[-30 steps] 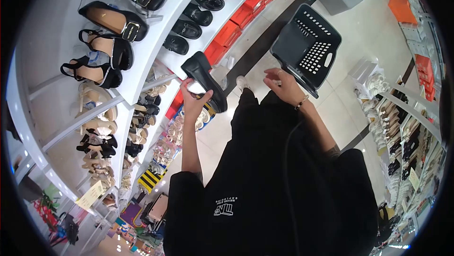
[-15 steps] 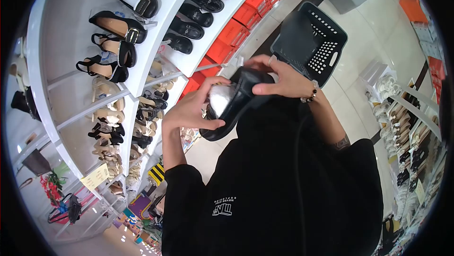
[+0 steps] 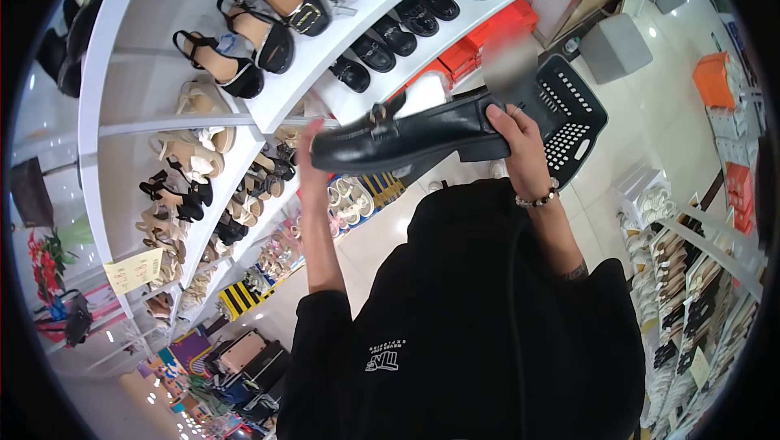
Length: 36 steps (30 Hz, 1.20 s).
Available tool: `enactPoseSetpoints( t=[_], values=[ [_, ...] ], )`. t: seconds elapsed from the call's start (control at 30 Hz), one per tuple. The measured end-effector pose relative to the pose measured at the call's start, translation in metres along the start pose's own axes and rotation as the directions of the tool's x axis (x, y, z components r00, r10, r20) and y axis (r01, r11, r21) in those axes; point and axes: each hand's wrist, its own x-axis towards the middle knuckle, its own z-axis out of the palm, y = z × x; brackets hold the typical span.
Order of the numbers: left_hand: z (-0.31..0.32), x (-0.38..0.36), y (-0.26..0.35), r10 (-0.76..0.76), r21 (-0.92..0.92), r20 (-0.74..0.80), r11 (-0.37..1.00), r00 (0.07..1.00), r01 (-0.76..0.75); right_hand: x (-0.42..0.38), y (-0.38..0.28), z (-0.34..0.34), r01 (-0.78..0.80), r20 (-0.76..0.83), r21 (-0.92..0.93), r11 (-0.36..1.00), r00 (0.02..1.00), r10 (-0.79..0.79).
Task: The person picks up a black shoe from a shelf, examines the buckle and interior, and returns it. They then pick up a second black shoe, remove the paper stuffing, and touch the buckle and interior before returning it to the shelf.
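A black loafer (image 3: pixel 406 138) with a metal buckle on its strap is held level in front of my chest, its side turned up to me. White stuffing (image 3: pixel 428 92) shows at its opening. My right hand (image 3: pixel 520 135) grips the heel end, thumb on the back of the shoe. At the toe, my left hand (image 3: pixel 310 164) is seen edge-on, fingers stretched upward and slightly blurred, right against the toe. A beaded bracelet (image 3: pixel 538 199) is around my right wrist.
White curved shelves (image 3: pixel 280 103) with rows of shoes rise at the left. Black loafers (image 3: pixel 394 35) line the upper shelf, above red boxes (image 3: pixel 459 56). A black basket (image 3: pixel 600 103) and a grey block (image 3: pixel 615 48) stand on the tiled floor. Shoe racks (image 3: pixel 691 294) run along the right.
The loafer has turned from steeply tilted to nearly level, side-on. My left hand has gone from gripping its front to lying flat at the toe; my right hand has shifted to the heel.
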Motion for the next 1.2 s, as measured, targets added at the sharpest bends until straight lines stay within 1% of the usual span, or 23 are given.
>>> enactPoseSetpoints(
  t=[0.03, 0.07, 0.1, 0.17, 0.27, 0.3, 0.4, 0.43, 0.47, 0.53, 0.57, 0.6, 0.67, 0.73, 0.77, 0.83, 0.87, 0.93, 1.0, 1.07, 1.1, 1.13, 1.2],
  values=[
    [0.018, -0.014, 0.013, -0.163, 0.2, 0.031, 0.968, 0.986, 0.154, 0.0, 0.004, 0.012, 0.007, -0.024, 0.026, 1.0, 1.0, -0.006],
    [0.025, -0.027, 0.001, -0.177, 0.092, 0.178, 0.982, 0.968, 0.162, 0.002, 0.007, 0.024, 0.021, -0.017, 0.012, 1.0, 1.0, -0.021],
    [0.041, -0.042, 0.003, -0.083, -0.388, 0.361, 0.892, 0.929, 0.23, 0.002, 0.012, 0.036, 0.036, -0.035, 0.026, 0.999, 0.999, -0.035],
    [0.07, -0.07, 0.031, 0.124, -0.559, 0.292, 0.826, 0.948, 0.064, -0.001, 0.023, 0.056, 0.041, -0.052, 0.039, 0.998, 0.998, -0.039],
    [0.078, -0.085, 0.051, 0.061, -0.737, 0.103, 0.675, 0.993, 0.035, -0.009, 0.032, 0.078, 0.062, -0.004, -0.051, 0.997, 0.998, -0.063],
    [0.073, -0.087, 0.045, -0.035, -0.796, 0.077, 0.6, 0.996, 0.083, -0.012, 0.034, 0.084, 0.059, 0.007, -0.061, 0.996, 0.998, -0.058],
    [0.061, -0.093, 0.038, -0.047, -0.796, 0.006, 0.604, 0.999, 0.033, -0.019, 0.034, 0.098, 0.081, 0.014, -0.09, 0.993, 0.997, -0.08],
    [0.057, -0.094, 0.038, -0.055, -0.8, -0.001, 0.599, 0.998, 0.033, -0.021, 0.032, 0.097, 0.375, 0.061, -0.434, 0.819, 0.919, -0.389],
    [0.05, -0.094, 0.04, 0.033, -0.78, -0.011, 0.624, 0.999, -0.029, -0.024, 0.03, 0.1, 0.568, 0.215, -0.685, 0.457, 0.757, -0.618],
    [0.036, -0.095, 0.038, 0.104, -0.755, -0.021, 0.65, 0.994, -0.084, -0.051, -0.005, 0.126, 0.599, 0.248, -0.711, 0.368, 0.703, -0.667],
    [0.028, -0.096, 0.035, 0.115, -0.74, -0.065, 0.661, 0.991, -0.125, -0.072, -0.024, 0.133, 0.574, 0.39, -0.572, 0.586, 0.819, -0.421],
    [0.021, -0.097, 0.032, 0.125, -0.721, -0.104, 0.674, 0.987, -0.161, -0.09, -0.042, 0.138, 0.449, 0.546, -0.439, 0.778, 0.821, -0.165],
    [0.01, -0.097, 0.025, 0.117, -0.682, -0.106, 0.714, 0.987, -0.158, -0.108, -0.061, 0.162, 0.415, 0.822, -0.199, 0.888, 0.563, -0.079],
    [0.003, -0.098, 0.017, 0.12, -0.648, -0.217, 0.725, 0.969, -0.235, -0.124, -0.062, 0.185, 0.422, 0.797, 0.009, 0.907, 0.545, -0.261],
    [0.0, -0.099, 0.018, 0.116, -0.635, -0.221, 0.736, 0.968, -0.233, -0.125, -0.056, 0.188, 0.41, 0.795, 0.022, 0.912, 0.546, -0.265],
    [0.0, -0.102, 0.022, 0.176, -0.662, -0.243, 0.688, 0.954, -0.296, -0.124, -0.042, 0.194, 0.589, 0.817, 0.214, 0.779, 0.329, -0.473],
    [0.0, -0.104, 0.021, 0.157, -0.69, -0.271, 0.657, 0.95, -0.305, -0.128, -0.046, 0.2, 0.574, 0.812, 0.239, 0.783, 0.324, -0.486],
    [0.002, -0.107, 0.027, 0.185, -0.652, -0.297, 0.678, 0.937, -0.341, -0.143, -0.064, 0.212, 0.416, 0.793, -0.088, 0.905, 0.58, -0.189],
    [-0.001, -0.109, 0.03, 0.193, -0.626, -0.312, 0.694, 0.93, -0.354, -0.145, -0.054, 0.222, 0.333, 0.74, -0.026, 0.942, 0.64, -0.206],
    [-0.002, -0.11, 0.027, 0.172, -0.639, -0.27, 0.704, 0.947, -0.31, -0.14, -0.049, 0.229, 0.219, 0.811, 0.087, 0.972, 0.551, -0.197],
    [-0.005, -0.11, 0.022, 0.165, -0.628, -0.278, 0.715, 0.946, -0.309, -0.146, -0.052, 0.235, 0.142, 0.68, 0.323, 0.936, 0.653, -0.334],
    [-0.006, -0.109, 0.018, 0.16, -0.636, -0.27, 0.711, 0.949, -0.301, -0.144, -0.053, 0.235, 0.147, 0.676, 0.315, 0.937, 0.659, -0.331],
    [-0.007, -0.108, 0.007, 0.162, -0.634, -0.359, 0.681, 0.919, -0.367, -0.133, -0.057, 0.232, 0.185, 0.918, 0.058, 0.981, 0.377, -0.125]
  ],
)
